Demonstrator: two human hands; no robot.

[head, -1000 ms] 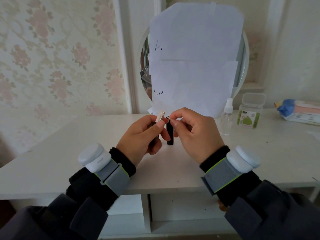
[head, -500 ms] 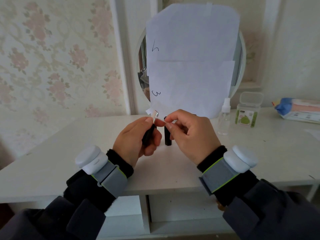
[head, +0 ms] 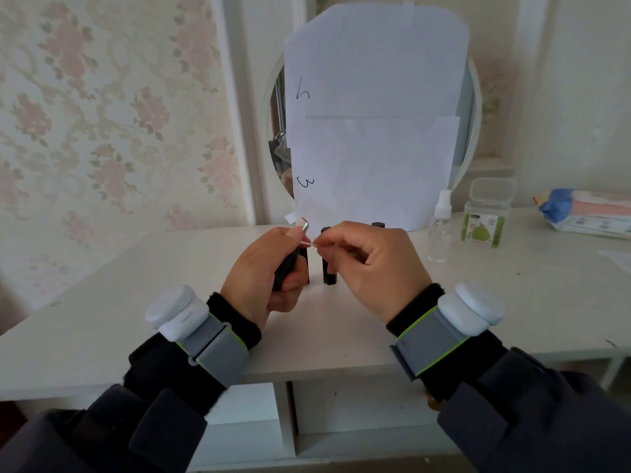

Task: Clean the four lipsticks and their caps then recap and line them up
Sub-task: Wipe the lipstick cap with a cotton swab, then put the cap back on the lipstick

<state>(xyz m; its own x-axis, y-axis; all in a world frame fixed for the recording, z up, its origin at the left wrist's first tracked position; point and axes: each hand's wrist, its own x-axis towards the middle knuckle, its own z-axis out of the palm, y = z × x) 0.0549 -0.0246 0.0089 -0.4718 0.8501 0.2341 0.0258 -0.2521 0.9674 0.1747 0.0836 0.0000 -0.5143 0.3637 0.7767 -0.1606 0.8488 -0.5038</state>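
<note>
While my left hand [head: 259, 268] curls round an uncapped lipstick [head: 288, 268], black barrel in the fist and silvery top poking up past my thumb, my right hand [head: 368, 264] pinches a cotton swab [head: 309, 243] whose tip meets that top. Three more black lipsticks stand upright on the white table [head: 512, 302] just behind my hands: one [head: 305, 268] mostly hidden by my left fingers, another [head: 327, 257] between my hands, a third [head: 378, 225] peeking over my right knuckles (only its top shows). Farther right stand a spray bottle [head: 439, 227] and a clear box [head: 486, 213]
</note>
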